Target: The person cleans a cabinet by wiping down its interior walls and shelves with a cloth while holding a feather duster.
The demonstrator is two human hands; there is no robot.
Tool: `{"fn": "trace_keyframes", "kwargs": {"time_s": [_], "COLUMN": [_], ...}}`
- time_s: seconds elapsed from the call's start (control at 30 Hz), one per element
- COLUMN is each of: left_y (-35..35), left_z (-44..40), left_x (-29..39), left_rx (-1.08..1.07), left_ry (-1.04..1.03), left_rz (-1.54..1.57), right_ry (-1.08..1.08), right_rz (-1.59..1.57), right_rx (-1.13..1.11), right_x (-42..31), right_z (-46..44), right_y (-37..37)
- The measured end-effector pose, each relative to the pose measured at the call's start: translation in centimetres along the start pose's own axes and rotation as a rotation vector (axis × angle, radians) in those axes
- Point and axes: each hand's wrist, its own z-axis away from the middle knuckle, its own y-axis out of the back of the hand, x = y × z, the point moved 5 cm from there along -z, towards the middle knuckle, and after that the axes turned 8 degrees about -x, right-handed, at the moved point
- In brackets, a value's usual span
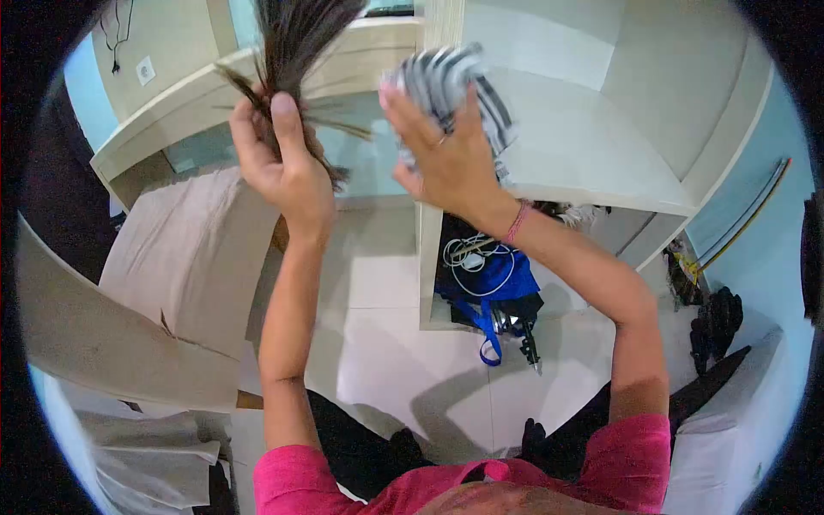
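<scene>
My left hand [287,159] is closed around a bundle of dark, hair-like bristles [300,43], held upright with the thumb on the near side. Stray strands stick out to both sides, and a short tuft hangs below the fingers. To its right, my right hand [451,159] grips a crumpled black-and-white striped cloth [433,77], blurred by motion. The cloth is up in front of the white shelf [575,146], and I cannot tell whether it touches the surface.
Below the shelf, a blue bag [511,279] and a white cable [468,275] lie in an open compartment. On the left stands a cloth-covered chair [180,223] beside the curved desk edge [215,73]. Dark items [717,326] lie by the right wall.
</scene>
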Motion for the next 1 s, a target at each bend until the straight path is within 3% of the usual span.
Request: {"fn": "trace_keyframes", "kwargs": {"time_s": [0.03,0.1,0.17,0.23,0.3,0.33,0.4,0.43,0.5,0.53,0.6,0.63,0.7,0.73,0.77,0.83,0.87,1.0], "left_y": [0.6,1.6,2.2,2.9,3.7,4.1,5.2,5.6,4.0,2.9,1.2,0.4,-1.4,-2.0,-2.6,-3.2,-3.5,-4.1], "left_z": [1.2,3.3,5.2,6.8,8.0,8.6,9.9,10.4,10.5,10.4,10.3,10.7,11.1,11.1,10.9,11.1,11.4,11.8], "left_x": [-0.4,-0.6,-0.7,-1.0,-0.9,-1.0,-1.4,-1.4,-0.5,-0.2,-0.6,-0.2,0.6,0.6,0.6,0.7,0.9,0.1], "left_rx": [0.005,0.007,0.024,0.027,0.045,0.053,0.055,0.059,0.085,0.091,0.079,0.077,0.076,0.070,0.065,0.061,0.053,0.067], "left_ry": [0.003,-0.124,-0.108,-0.025,-0.020,-0.011,-0.002,-0.002,0.058,0.023,-0.032,-0.027,0.084,0.081,0.051,0.030,0.020,0.002], "left_rz": [-0.007,-0.120,-0.108,-0.092,-0.090,-0.083,-0.120,-0.161,-0.090,-0.071,0.024,0.033,0.120,0.123,0.148,0.168,0.168,0.131], "right_ry": [0.059,0.123,0.315,0.285,0.262,0.250,-0.323,-0.331,-0.131,-0.003,0.156,0.130,-0.144,-0.090,-0.035,0.130,-0.156,-0.079], "right_rz": [0.180,0.201,0.266,0.167,0.019,0.015,-0.379,-0.380,-0.026,0.101,0.519,0.416,-1.093,-1.101,-1.105,-0.637,-0.423,-0.144], "right_rx": [-0.057,-0.151,-0.218,-0.216,0.043,0.041,0.322,0.321,0.208,0.256,-0.073,-0.018,-0.562,-0.373,-0.185,0.135,0.071,-0.044], "right_x": [-1.5,-2.2,-3.4,-2.7,-1.2,-1.8,-0.1,-0.5,-2.7,-3.4,-6.1,-6.2,-5.5,-4.9,-4.3,-3.1,-2.0,-2.8], "right_z": [1.7,4.2,5.9,5.8,4.3,4.5,5.3,5.9,7.5,9.2,11.5,13.6,13.7,13.7,13.2,12.6,12.4,13.3], "right_y": [-1.2,-2.3,-3.6,-3.8,-1.6,-1.5,-0.6,-1.0,-3.2,-6.5,-7.9,-9.6,-10.6,-10.4,-9.3,-7.4,-4.5,-5.9]}}
